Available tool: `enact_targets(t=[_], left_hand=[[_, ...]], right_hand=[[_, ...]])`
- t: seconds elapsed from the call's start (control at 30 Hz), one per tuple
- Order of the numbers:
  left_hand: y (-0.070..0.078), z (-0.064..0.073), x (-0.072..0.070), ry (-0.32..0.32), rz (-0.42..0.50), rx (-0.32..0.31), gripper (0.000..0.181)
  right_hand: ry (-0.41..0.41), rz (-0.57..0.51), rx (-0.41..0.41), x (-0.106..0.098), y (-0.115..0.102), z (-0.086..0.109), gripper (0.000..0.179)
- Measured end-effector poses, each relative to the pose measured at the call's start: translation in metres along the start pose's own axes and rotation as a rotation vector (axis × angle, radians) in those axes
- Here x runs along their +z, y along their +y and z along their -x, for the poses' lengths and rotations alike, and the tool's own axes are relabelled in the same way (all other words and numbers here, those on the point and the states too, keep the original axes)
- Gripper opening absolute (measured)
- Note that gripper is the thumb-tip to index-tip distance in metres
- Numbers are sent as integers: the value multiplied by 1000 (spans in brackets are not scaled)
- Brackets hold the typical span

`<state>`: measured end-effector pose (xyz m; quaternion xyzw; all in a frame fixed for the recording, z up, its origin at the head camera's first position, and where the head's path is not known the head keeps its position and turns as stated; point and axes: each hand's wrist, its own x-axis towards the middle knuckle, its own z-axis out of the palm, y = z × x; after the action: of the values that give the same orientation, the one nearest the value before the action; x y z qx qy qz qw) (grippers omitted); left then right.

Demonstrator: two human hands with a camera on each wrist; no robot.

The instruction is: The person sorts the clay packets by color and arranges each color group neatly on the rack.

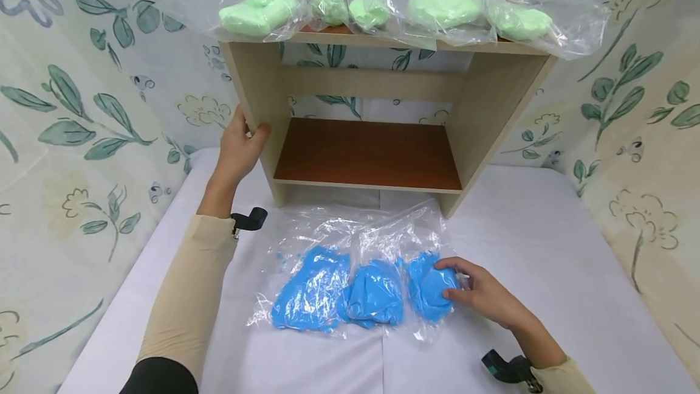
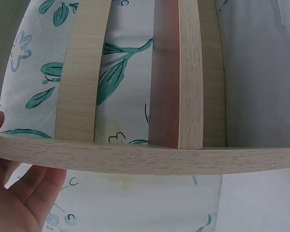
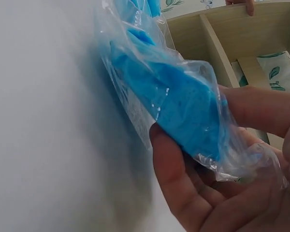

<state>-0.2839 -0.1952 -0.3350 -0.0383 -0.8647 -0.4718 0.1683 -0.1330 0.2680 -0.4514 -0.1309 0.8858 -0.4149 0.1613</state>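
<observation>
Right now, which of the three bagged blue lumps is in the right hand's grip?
The rightmost blue lump: the right hand pinches its outer edge. The middle lump and left lump have no hand on them.

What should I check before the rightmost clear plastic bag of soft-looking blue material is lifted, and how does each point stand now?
1. Right hand pinches that rightmost blue bag: ok, by its outer end.
2. Left hand grips the pale wood-grain shelf unit: ok, by its left side.
3. Bag free of the middle clear plastic bag of blue material: not ok, their plastic meets.
4. Rightmost clear plastic bag of pale green material wholly on the unit's top: not ok, its plastic overhangs.
5. Blue bag sealed: cannot tell.
</observation>
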Motion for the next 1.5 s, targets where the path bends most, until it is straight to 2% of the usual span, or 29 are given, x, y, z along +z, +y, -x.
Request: enact_targets(t=[0.37, 0.53, 0.97, 1.27, 1.5], left_hand=[[2, -1, 0, 14, -8, -12, 57], [2, -1, 0, 0, -2, -24, 59], [2, -1, -2, -15, -9, -33, 61], [3, 1, -3, -21, -15, -44, 63], [3, 1, -3, -27, -14, -42, 63]], right_hand=[[67, 25, -74, -4, -5, 1, 44], [105, 48, -128, -8, -11, 4, 44], [107, 46, -217, -9, -30, 8, 42], [158, 18, -289, -15, -47, -3, 44], [214, -40, -295, -13, -65, -17, 46]])
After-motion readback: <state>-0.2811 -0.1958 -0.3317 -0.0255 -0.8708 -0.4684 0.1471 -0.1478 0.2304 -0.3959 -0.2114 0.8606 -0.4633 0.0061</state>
